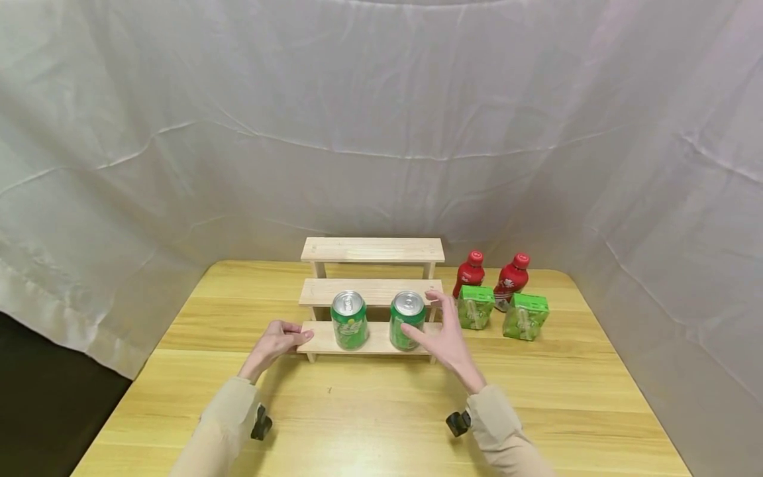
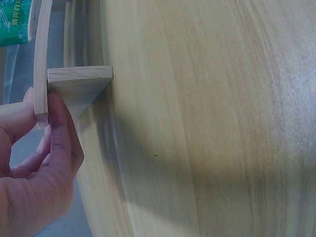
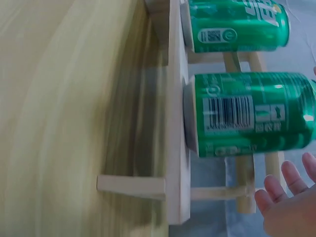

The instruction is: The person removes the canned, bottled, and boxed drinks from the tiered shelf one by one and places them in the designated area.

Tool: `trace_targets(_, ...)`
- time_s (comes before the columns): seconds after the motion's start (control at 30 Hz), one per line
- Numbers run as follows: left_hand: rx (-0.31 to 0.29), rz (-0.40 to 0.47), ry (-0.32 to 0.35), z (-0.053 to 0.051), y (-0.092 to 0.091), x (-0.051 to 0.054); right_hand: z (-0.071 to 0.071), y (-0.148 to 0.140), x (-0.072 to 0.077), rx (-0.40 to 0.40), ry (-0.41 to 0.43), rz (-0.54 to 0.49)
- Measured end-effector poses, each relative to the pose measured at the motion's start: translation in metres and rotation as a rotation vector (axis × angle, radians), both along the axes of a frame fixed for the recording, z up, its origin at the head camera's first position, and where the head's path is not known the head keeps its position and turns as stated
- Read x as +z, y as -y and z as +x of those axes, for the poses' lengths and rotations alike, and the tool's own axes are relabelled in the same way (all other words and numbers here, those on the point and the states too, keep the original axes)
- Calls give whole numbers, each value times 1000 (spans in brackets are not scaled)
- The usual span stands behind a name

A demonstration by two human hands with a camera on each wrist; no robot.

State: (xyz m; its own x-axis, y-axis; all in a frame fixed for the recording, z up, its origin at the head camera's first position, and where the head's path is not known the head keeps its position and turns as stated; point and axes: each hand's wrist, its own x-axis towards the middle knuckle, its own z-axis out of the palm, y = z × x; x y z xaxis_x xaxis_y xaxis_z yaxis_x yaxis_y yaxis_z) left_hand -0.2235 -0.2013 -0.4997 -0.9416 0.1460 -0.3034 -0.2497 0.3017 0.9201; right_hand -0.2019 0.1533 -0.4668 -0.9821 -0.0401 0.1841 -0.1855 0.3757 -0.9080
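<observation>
From where I stand, the right hand point(image 1: 447, 338) is beside the right-hand green soda can point(image 3: 252, 114), fingers spread on its right and thumb across its near face. It isn't clenched on anything; the right wrist view shows the fingertips clear of the metal, though I can't tell whether the thumb touches. That can stands upright on the lowest tier point(image 1: 378, 341) of the wooden three-tier rack point(image 1: 378, 291), towards the right end.

The left hand point(image 1: 279, 341) does have something: it pinches the left end of that same tier, thumb on top and fingers underneath.

I'd take the step in hand to be setting the can's place. To do it well, I'd keep that left pinch firm but level, since lifting or tugging there could tip the board under the cans. The right fingers ought to move straight away from the can or close on it evenly from both sides; a brush with the thumb might nudge it towards the near edge.

Just left of it, with a gap between, the left-hand green soda can point(image 1: 350, 321) stands upright on the same tier, a handy guide for lining up.

Further right, on the table point(image 1: 357, 411), two green drink cartons point(image 1: 475, 308) stand near the hand, with two red bottles point(image 1: 471, 271) on their far side. I'd mind the right knuckles around the left carton.
</observation>
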Motion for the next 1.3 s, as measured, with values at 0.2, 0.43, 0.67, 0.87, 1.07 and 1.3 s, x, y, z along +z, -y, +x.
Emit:
trace_targets(0.2, -5, 15, -4, 0, -1, 0, -2, 11, -3, -18, 1, -51)
trace_targets(0.43, -10, 24, -8, 1, -1, 1, -4, 19, -4, -39, -32, -62)
trace_targets(0.67, -7, 24, -3, 1, -1, 2, -5, 24, -6, -45, -72, -39)
trace_targets(0.87, -3, -20, -23, 1, -1, 2, -5, 25, -5, -48, -98, -49)
trace_targets(1.07, 15, -65, -18, 1, -2, 3, -5, 26, -6, -51, -137, -48)
trace_targets(1.3, -2, -40, -21, 1, -2, 3, -4, 25, -10, -68, -208, -31)
